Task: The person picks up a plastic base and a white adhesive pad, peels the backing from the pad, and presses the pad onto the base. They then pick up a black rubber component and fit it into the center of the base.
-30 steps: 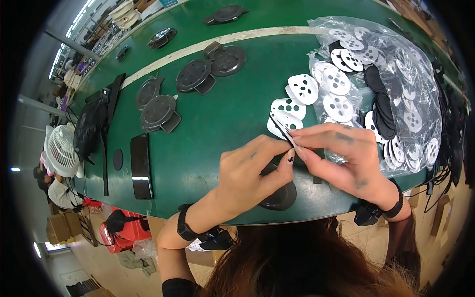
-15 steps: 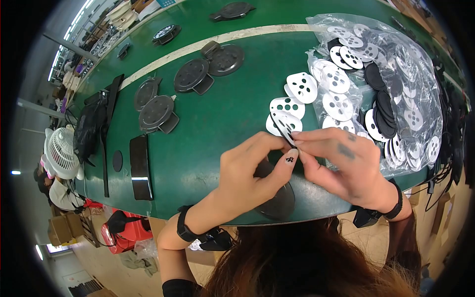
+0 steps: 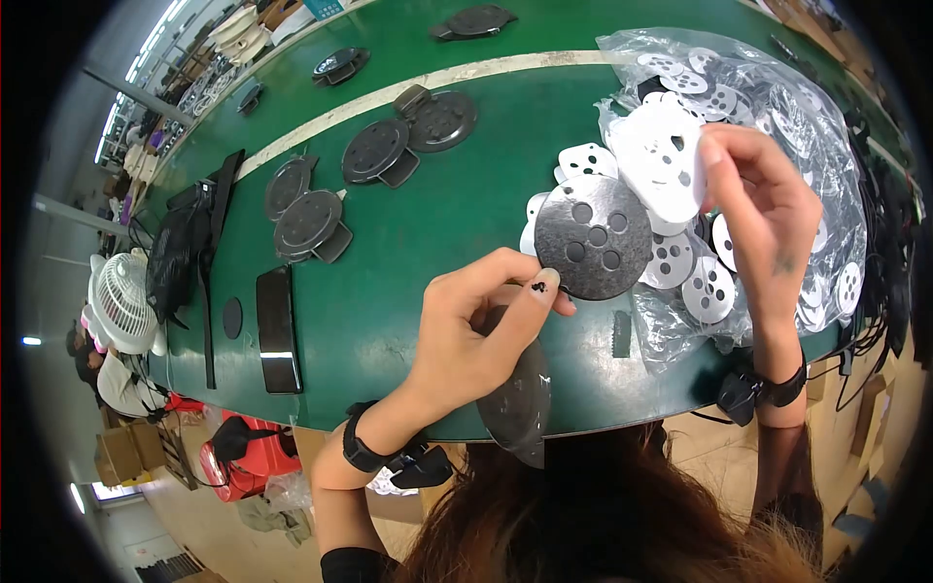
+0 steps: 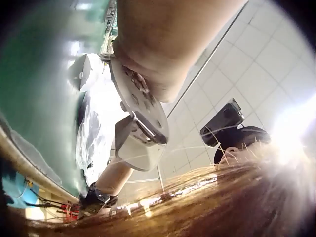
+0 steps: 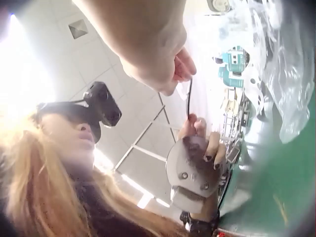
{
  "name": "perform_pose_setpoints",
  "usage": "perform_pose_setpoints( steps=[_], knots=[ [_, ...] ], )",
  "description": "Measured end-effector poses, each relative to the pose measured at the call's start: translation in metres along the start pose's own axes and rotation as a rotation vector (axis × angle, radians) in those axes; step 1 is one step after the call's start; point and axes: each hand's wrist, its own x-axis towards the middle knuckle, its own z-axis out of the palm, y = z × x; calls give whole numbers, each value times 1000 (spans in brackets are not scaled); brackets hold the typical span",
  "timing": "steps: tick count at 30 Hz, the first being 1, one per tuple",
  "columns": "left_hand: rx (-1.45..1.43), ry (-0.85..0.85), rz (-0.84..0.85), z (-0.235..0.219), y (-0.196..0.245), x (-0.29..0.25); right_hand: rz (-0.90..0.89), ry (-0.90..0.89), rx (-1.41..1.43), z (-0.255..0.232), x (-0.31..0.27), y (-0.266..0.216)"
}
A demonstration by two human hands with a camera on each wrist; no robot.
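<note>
My left hand [image 3: 481,325] pinches the rim of a dark round disc [image 3: 595,257] with several holes between thumb and forefinger. Its other fingers hold a grey round part [image 3: 520,394] with a flap, which the left wrist view shows as a holed plate [image 4: 140,106] and the right wrist view as a disc [image 5: 190,170] below the fingers. My right hand [image 3: 773,209] pinches a white holed sheet [image 3: 661,160] at its right edge, just above and right of the dark disc. In the right wrist view, the disc [image 5: 189,98] stands nearly edge-on.
White holed sheets [image 3: 587,161] lie beside a clear plastic bag [image 3: 836,185] of white and black pieces. Dark round parts [image 3: 377,151] are spread further left, with a phone [image 3: 279,330], a small black disc [image 3: 232,318] and a fan [image 3: 124,291] near the edge.
The hands have moved apart: the right went up and right with the white sheet, while the left turned the dark disc face-up. The grey part in the left hand has come up and tilted.
</note>
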Motion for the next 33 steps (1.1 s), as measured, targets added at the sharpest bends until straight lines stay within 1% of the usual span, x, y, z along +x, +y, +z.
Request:
perform_pose_setpoints(
  steps=[3, 4, 5, 6, 8, 9, 11, 12, 14, 15, 16, 18, 19, 20, 21, 23, 26, 28, 31, 33],
  knots=[
    [-28, -14, -32, -2, -1, 0, -33, 26, -58, 1, 4, 8],
    [-37, -19, -43, -3, -2, 0, -57, -66, -95, 2, 5, 11],
    [-120, -32, -32, -2, -3, 0, -81, -158, -131, 3, 5, 13],
    [-161, -38, -27, -1, -4, 0, -77, -179, -234, 3, 3, 13],
    [-234, -62, -29, -1, -3, -1, -4, -136, -72, 9, -1, 6],
    [-250, -70, -33, -1, -3, -2, -4, -137, -73, 7, -1, 5],
    [-236, -112, -49, -3, -3, -3, 195, -489, 450, 0, 0, 5],
    [-203, -149, -62, -4, -3, -3, 261, -600, 555, -1, -3, 8],
    [-202, -142, -28, -1, -2, -4, 361, -712, 730, 4, -11, 10],
    [-201, -134, 7, 1, -2, -4, 379, -752, 717, 5, -13, 12],
    [-202, -133, 7, 0, 0, -4, 397, -793, 702, 5, -14, 14],
    [-184, -183, -33, -2, 4, -4, 589, -882, 1116, 11, -19, 17],
    [-184, -182, -32, -2, 4, -3, 710, -893, 1184, 8, -22, 21],
    [-150, -203, 6, -3, 3, -3, 710, -894, 1183, 10, -23, 23],
    [-117, -223, 43, -3, 3, -4, 636, -970, 1155, 11, -23, 25],
    [-101, -213, 48, -1, 2, -4, 560, -1044, 1124, 12, -24, 27],
    [-68, -211, 67, -1, 2, -3, 651, -1141, 1209, 13, -23, 31],
    [-51, -220, 82, -2, 1, -3, 648, -1153, 1225, 15, -22, 34],
    [-76, -223, 53, 0, 1, -4, 655, -1162, 1215, 13, -19, 29],
    [-52, -187, -3, 2, 4, -5, 666, -1160, 1188, 17, -19, 28]
  ],
)
